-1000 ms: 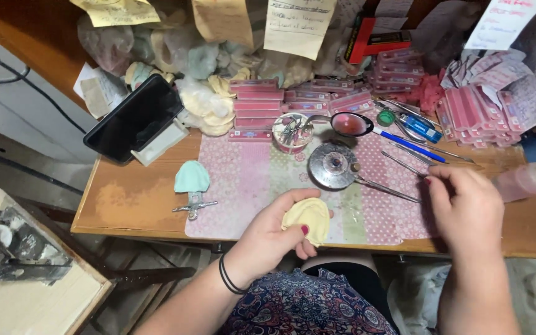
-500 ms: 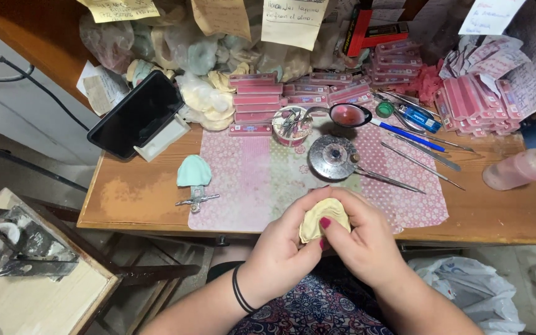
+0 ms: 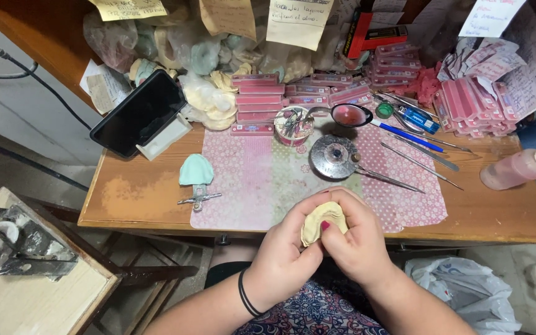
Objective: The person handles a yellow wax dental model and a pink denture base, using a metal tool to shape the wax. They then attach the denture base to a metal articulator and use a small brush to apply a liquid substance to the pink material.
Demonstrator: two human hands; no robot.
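Observation:
Both my hands hold a pale yellow dental plaster cast [image 3: 322, 218] just in front of the wooden desk's front edge [image 3: 156, 220]. My left hand [image 3: 283, 257], with a black band on its wrist, cups it from the left. My right hand [image 3: 358, 245] grips it from the right, the thumb pressing on the cast. A green cast on a metal articulator [image 3: 196, 177] lies on the desk to the left. A round metal dish [image 3: 333, 156] and several thin metal tools [image 3: 414, 160] lie on the patterned pink mat [image 3: 262, 180] beyond my hands.
A dark tablet [image 3: 139, 111] leans at the back left. Pink flat boxes [image 3: 262, 99] are stacked along the back, with bagged casts behind. A pink squeeze bottle [image 3: 516, 167] lies at the right. A low wooden stand [image 3: 26, 273] sits lower left, a white plastic bag [image 3: 460, 291] lower right.
A second ago my right hand was out on the mat near the tools; it came back to the cast, and both hands now hold it together near the desk edge.

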